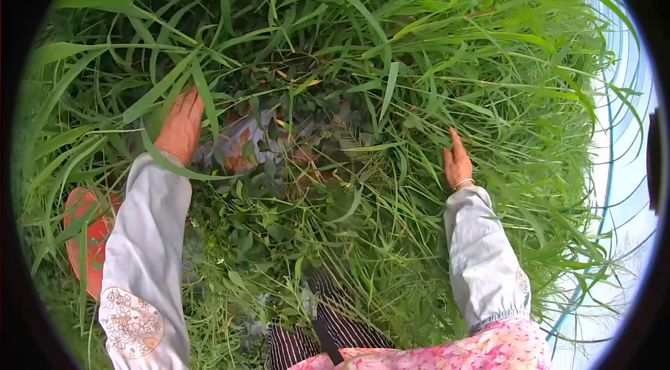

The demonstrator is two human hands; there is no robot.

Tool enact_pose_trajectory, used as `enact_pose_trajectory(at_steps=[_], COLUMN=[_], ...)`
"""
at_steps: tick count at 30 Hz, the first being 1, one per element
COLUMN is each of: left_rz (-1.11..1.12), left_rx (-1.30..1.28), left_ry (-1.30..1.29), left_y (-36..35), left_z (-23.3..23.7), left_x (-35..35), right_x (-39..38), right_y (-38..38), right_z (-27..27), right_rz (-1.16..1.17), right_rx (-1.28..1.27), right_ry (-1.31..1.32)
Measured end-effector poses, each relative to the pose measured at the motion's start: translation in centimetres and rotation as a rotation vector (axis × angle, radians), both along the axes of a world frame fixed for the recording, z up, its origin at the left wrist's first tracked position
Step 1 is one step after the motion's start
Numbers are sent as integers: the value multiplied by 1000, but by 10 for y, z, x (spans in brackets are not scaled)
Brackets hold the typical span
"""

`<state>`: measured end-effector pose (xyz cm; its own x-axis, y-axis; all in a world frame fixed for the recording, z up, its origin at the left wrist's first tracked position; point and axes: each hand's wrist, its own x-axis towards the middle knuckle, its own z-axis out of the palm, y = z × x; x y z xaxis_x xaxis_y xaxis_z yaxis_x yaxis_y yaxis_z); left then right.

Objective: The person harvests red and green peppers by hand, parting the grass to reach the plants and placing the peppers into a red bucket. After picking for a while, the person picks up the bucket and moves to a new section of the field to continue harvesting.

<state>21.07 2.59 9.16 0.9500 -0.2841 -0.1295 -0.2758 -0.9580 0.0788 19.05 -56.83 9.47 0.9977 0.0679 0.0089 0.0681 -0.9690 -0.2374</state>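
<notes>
No readable text, label, brand, number or sign found. Only floral print [131,325] seen, low on left sleeve [143,230]; no lettering made out in it.

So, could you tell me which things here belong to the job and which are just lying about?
In hand: left hand, right hand, both open in tall green grass blades.
Lying about: flat red object by the pale left sleeve; grey patch, unclear.

This is open ground outdoors, an overgrown field or garden edge rather than any room. Tall green grass [419,56] crowds in on every side, low leafy weeds [272,230] cover the ground, and pale sky [628,182] shows at the right past a thin curved hoop [608,161].
</notes>
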Motion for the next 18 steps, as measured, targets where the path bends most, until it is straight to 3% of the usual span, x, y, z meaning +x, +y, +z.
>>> enact_pose_trajectory(at_steps=[2, 6, 8, 12, 18], left_rz=[-40, -132, -190, -234, -104], left_rx=[-66, -31, 28, -31, -45], left_ry=[-164, -161, -155, -25, 179], left_y=[13, -6, -17, -25, -16], left_z=[-10, 30, 40, 34, 16], left_x=[-18, -41, -52, -76, -104], right_x=[4, -8, -15, -14, 50], right_y=[35, 75, 90, 145, 216], right_z=[26, 56, 52, 45, -1], right_rz=[-87, 22, 174, 335, 458], right_rx=[208, 112, 54, 151, 174], right_ry=[-8, -13, -52, 112, 114])
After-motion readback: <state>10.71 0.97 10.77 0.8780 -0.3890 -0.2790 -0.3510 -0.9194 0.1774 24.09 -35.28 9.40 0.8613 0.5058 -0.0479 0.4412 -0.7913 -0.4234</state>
